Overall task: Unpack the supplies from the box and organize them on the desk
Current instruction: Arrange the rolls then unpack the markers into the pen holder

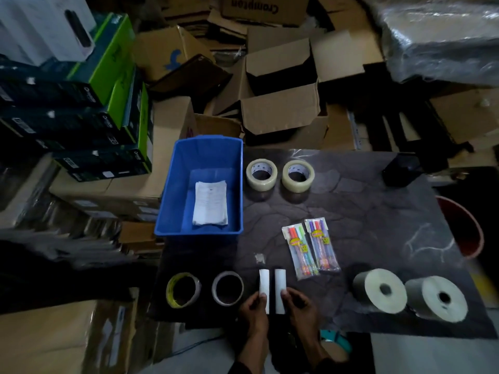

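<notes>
Yellow-edged tape ring (170,290): lies flat at the near left of the dark stone-patterned desk (364,211); the grey tape ring (215,288) lies near it, not touching, so like goes with like
Blue plastic bin (172,184): stands open at the left edge of the desk; I take it for the box of the task
Stack of white printed papers (210,203): lies flat on the bottom of the bin, the only supply I see left inside, so the unpacking seems almost done
Left hand (252,310): thumb and fingers pinch the near end of the left white tube (264,286), which lies on the desk pointing away from the person
First clear tape roll (260,184): flat at the far side, just right of the bin, with the second clear tape roll (298,184) beside it
Right hand (299,306): pinches the near end of the right white tube (280,286); both tubes are short, plain and parallel, just beside each other, probably held so to line them up evenly
Left pen pack (299,251): transparent, with coloured pens; the right pen pack (321,245) touches its side
Two large pale paper rolls: one (370,284) and the other (432,298) rest at the near right, hollow cores toward the camera
</notes>
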